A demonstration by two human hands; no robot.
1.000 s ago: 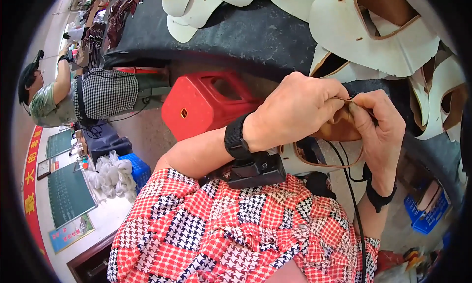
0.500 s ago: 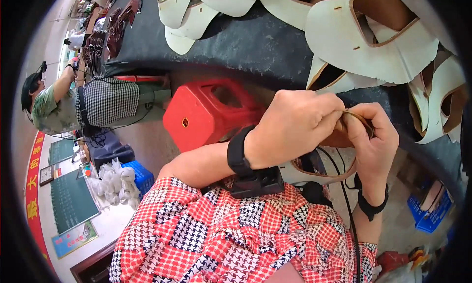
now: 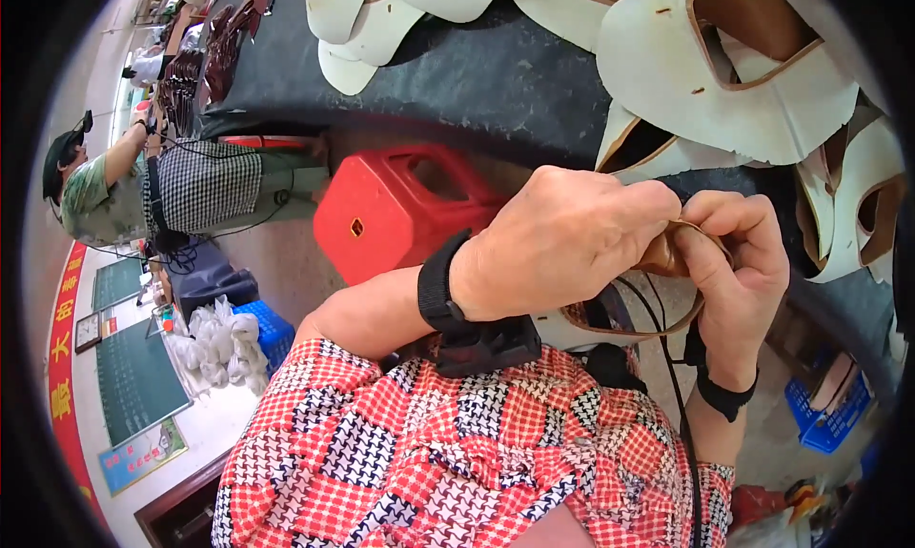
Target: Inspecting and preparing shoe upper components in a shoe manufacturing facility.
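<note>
My left hand (image 3: 572,243) is closed, its fingertips pinching the edge of a leather shoe upper (image 3: 669,254). On the other side of the same edge, my right hand (image 3: 739,262) grips the upper between thumb and curled fingers. Brown lining shows between my hands, and a pale strip of the piece loops down below them. Much of the upper is hidden behind my left hand and wrist. Black straps circle both wrists. Just beyond my hands, pale shoe uppers (image 3: 705,91) with brown lining lie piled on a dark-covered table (image 3: 457,81).
A red plastic stool (image 3: 367,219) stands left of my hands, beside the table. Farther left another person (image 3: 114,186) works at the table. Blue baskets (image 3: 827,415) stand low at right and at left by white plastic bags (image 3: 217,343). A black cable hangs past my right arm.
My hands have drawn slightly apart, the right one shifting a little right. More of the upper's brown lining shows between them. Both hands keep their hold.
</note>
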